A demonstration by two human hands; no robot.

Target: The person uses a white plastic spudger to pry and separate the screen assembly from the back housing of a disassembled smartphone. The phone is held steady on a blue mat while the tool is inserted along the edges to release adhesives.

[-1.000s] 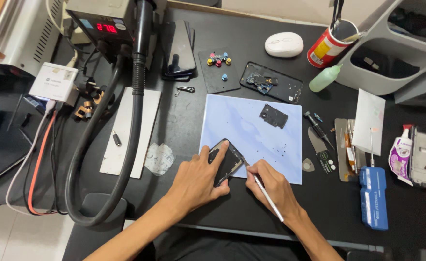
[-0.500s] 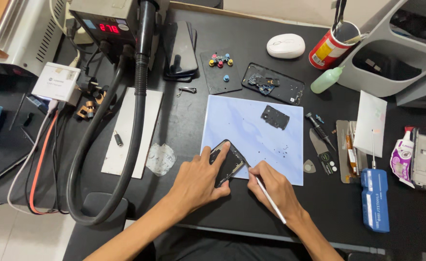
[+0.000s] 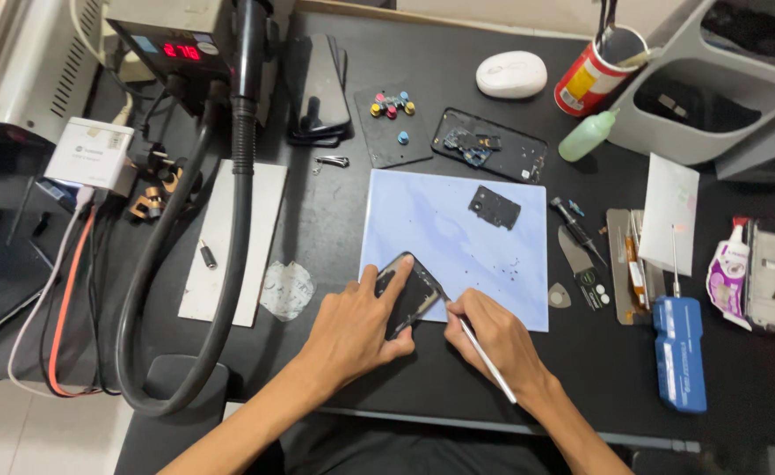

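Note:
My left hand grips a small black opened phone body at the near left corner of a pale blue work mat. My right hand holds a thin silver tool like a pen, its tip touching the phone's right edge. A small black cover part lies farther back on the mat, with tiny screws scattered around it.
A thick black hose runs from a hot-air station at back left. A stack of phones, a screw pad, a phone frame, a white mouse, a red tool cup and a blue case surround the mat.
Both hands stay on the phone and tool; the tool tip has shifted only slightly along the phone's edge. The view has moved a little.

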